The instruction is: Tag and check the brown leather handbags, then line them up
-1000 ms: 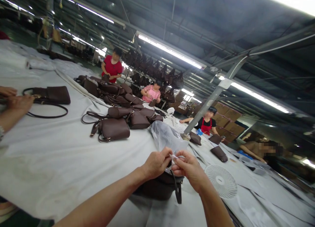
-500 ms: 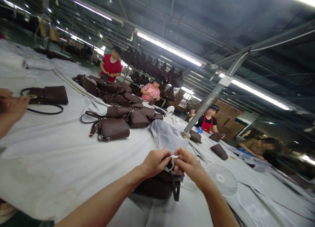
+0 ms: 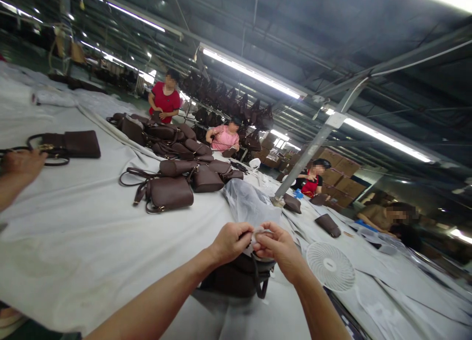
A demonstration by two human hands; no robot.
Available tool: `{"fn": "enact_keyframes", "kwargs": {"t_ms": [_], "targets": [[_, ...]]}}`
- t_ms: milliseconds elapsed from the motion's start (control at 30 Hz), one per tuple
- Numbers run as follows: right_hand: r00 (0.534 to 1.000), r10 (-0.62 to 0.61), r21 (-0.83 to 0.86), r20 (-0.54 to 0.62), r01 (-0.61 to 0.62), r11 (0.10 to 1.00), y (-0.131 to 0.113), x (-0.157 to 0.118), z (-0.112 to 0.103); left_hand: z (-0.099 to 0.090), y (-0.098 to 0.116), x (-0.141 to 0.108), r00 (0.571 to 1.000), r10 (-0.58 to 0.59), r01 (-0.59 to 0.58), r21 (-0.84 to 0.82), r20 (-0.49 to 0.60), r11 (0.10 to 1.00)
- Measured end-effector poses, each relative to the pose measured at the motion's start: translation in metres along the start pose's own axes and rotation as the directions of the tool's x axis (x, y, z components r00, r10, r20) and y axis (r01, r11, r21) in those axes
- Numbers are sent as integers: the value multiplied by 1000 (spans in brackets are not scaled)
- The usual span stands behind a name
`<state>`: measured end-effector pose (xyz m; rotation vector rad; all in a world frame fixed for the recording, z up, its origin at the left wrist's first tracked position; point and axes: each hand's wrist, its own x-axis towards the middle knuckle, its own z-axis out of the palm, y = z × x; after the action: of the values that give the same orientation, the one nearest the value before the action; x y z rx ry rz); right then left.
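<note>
Above a dark brown bag [image 3: 232, 279] on the white-covered table, my left hand [image 3: 233, 241] and my right hand [image 3: 273, 242] are close together, fingers pinched. Between their fingertips is a small white strip [image 3: 258, 234], gripped by both hands. Part of it is hidden behind the fingers. The bag lies just below my hands, with a dark strap hanging at its right end. A translucent plastic bag [image 3: 245, 200] lies right behind my hands.
Brown bags [image 3: 169, 192] are piled on the table [image 3: 92, 231] at the middle left. A white fan [image 3: 331, 266] stands right of my arm. Another person's hand [image 3: 25, 165] touches a bag's strap at far left. A slanted metal post [image 3: 306, 163] rises behind. Several people work farther off.
My hands stay over the bag, and the white strip has shifted and looks more bunched between the fingers. The other person's hand at left has moved slightly with the strap.
</note>
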<state>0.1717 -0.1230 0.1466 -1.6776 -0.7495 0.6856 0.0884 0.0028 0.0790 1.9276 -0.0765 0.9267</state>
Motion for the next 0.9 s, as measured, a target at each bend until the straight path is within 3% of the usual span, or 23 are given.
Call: {"fn": "enact_keyframes", "kwargs": {"t_ms": [400,633,767,900], "targets": [[997,56,61,61,-60,996,12,0,-3,-2,0,-3,998,-54,53,22,14,998],[997,71,31,41,-72,997,13,2,0,-2,-1,-5,999,18,-23,109,41,994],[1000,2,102,-30,1,995,18,1,4,-3,-2,-5,999,42,-44,179,15,983],[989,-148,52,-1,148,988,21,0,5,-8,-1,-3,1000,21,-23,142,14,990]]}}
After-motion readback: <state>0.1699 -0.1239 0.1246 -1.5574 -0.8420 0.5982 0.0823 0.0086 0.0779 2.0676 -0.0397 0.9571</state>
